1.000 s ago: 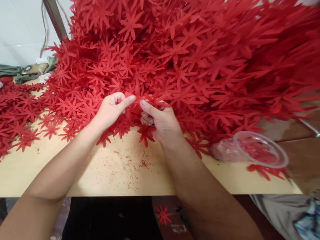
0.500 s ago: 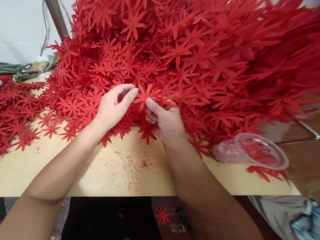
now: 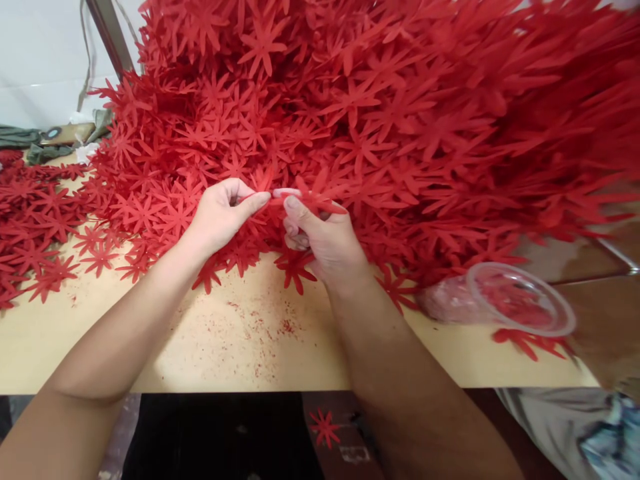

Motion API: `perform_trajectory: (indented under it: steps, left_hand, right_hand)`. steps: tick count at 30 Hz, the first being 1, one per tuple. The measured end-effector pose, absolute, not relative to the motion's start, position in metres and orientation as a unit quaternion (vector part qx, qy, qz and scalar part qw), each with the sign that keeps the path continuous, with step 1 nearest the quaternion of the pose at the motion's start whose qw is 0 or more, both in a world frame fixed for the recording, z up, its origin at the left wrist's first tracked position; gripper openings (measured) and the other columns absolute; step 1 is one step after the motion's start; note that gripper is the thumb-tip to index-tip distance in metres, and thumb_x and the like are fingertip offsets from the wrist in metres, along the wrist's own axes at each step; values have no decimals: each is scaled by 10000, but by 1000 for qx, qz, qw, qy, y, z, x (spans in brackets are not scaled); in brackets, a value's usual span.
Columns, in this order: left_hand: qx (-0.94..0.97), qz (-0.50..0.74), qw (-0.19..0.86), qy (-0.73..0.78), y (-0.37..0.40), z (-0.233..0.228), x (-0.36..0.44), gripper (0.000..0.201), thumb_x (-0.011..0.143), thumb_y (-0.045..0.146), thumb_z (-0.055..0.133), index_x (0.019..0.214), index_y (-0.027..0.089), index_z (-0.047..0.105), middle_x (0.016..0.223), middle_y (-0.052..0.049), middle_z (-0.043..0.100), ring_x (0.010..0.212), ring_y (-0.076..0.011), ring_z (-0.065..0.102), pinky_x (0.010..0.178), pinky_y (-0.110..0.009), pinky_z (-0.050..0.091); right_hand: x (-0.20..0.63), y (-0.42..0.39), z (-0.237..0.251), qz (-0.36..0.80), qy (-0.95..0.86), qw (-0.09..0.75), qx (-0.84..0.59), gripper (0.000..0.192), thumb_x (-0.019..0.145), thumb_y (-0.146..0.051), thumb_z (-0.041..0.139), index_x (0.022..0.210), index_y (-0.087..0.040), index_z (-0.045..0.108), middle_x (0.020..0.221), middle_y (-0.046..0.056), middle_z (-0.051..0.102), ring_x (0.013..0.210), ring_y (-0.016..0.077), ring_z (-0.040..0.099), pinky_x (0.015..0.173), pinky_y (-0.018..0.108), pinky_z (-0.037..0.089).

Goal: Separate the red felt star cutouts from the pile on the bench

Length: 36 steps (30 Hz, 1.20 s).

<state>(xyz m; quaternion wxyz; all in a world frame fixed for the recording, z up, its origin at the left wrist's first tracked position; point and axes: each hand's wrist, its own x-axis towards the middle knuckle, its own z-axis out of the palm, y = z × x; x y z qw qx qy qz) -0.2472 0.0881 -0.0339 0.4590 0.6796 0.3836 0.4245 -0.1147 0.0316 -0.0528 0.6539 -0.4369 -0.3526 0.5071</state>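
Observation:
A huge heap of red paper flowers [image 3: 380, 113] covers the far half of the pale wooden table [image 3: 225, 353]. My left hand [image 3: 220, 213] and my right hand [image 3: 323, 237] meet at the heap's front edge. Thumbs and fingers of both pinch a red paper flower [image 3: 280, 193] between them, held edge-on at the fingertips. More flowers lie directly under and around both hands.
Loose red flowers [image 3: 35, 233] spread over the table's left side. A clear plastic cup [image 3: 520, 297] lies on its side at the right, with red bits inside. Red crumbs [image 3: 260, 330] dot the bare wood in front. One flower [image 3: 325, 427] lies on the floor below.
The flower that lay flat and spread between my fingertips half a second ago is now pinched edge-on by both hands. My left fingers have closed on it. The arms have barely shifted.

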Motion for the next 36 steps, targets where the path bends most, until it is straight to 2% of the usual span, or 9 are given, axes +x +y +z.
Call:
perform_trajectory:
  steps: [6, 10, 15, 18, 23, 26, 29, 31, 36]
  left_hand:
    - [685, 391, 508, 346, 84, -30, -248, 386, 752, 421, 716, 576, 177, 473, 527, 45, 491, 507, -65, 433, 543, -226, 400]
    - [672, 394, 532, 332, 85, -29, -249, 387, 740, 409, 731, 572, 174, 472, 523, 51, 498, 499, -57, 440, 552, -217, 411]
    - [658, 378, 561, 331, 82, -30, -247, 373, 753, 379, 724, 572, 160, 483, 521, 57, 511, 487, -41, 443, 560, -199, 406]
    - [660, 378, 554, 340, 82, -29, -247, 359, 779, 355, 703, 573, 157, 486, 524, 52, 523, 492, -39, 452, 576, -192, 409]
    - [672, 447, 457, 373, 103, -37, -256, 304, 803, 395, 662, 655, 176, 513, 604, 31, 562, 591, -74, 532, 649, -215, 458]
    - [704, 488, 327, 399, 120, -49, -264, 275, 780, 434, 670, 869, 190, 583, 840, -22, 644, 856, -146, 615, 829, -290, 492]
    - [753, 497, 172, 397, 122, -53, -268, 438, 764, 436, 682, 1128, 218, 570, 1221, -96, 585, 1237, -248, 491, 1071, -399, 366]
    - [774, 492, 112, 383, 112, -48, -266, 487, 767, 423, 681, 1199, 235, 558, 1351, -109, 507, 1346, -282, 382, 1137, -421, 274]
    - [805, 419, 220, 358, 85, -38, -247, 337, 835, 410, 594, 1096, 204, 646, 1111, -71, 653, 1073, -215, 593, 998, -384, 432]
  right_hand:
    - [-113, 32, -55, 507, -342, 657, -440, 434, 422, -449, 884, 655, -200, 614, 438, -102, 355, 381, 13, 259, 340, 186, 181]
    - [-113, 33, -57, 510, -346, 658, -433, 410, 469, -458, 865, 704, -204, 645, 440, -100, 368, 382, 20, 276, 343, 188, 196]
    - [-121, 34, -60, 475, -377, 673, -423, 387, 454, -440, 870, 673, -201, 659, 500, -74, 478, 468, 48, 427, 411, 204, 339]
    - [-119, 34, -59, 446, -373, 693, -425, 345, 479, -400, 865, 648, -201, 640, 497, -77, 480, 455, 42, 419, 401, 197, 326]
    - [-102, 37, -58, 389, -327, 727, -462, 271, 602, -353, 803, 637, -204, 579, 447, -100, 374, 374, 23, 293, 339, 188, 231]
    - [-99, 40, -61, 371, -322, 722, -487, 239, 653, -352, 768, 668, -201, 583, 466, -91, 392, 377, 26, 315, 328, 180, 224]
    - [-104, 41, -63, 384, -307, 712, -502, 211, 631, -311, 777, 697, -192, 616, 475, -87, 423, 379, 21, 336, 321, 161, 220]
    - [-109, 40, -63, 397, -298, 709, -501, 212, 601, -291, 790, 688, -187, 626, 469, -88, 433, 378, 16, 342, 320, 153, 220]
    - [-115, 36, -60, 430, -314, 693, -486, 267, 545, -326, 825, 667, -189, 630, 454, -95, 428, 366, 8, 311, 327, 160, 213]
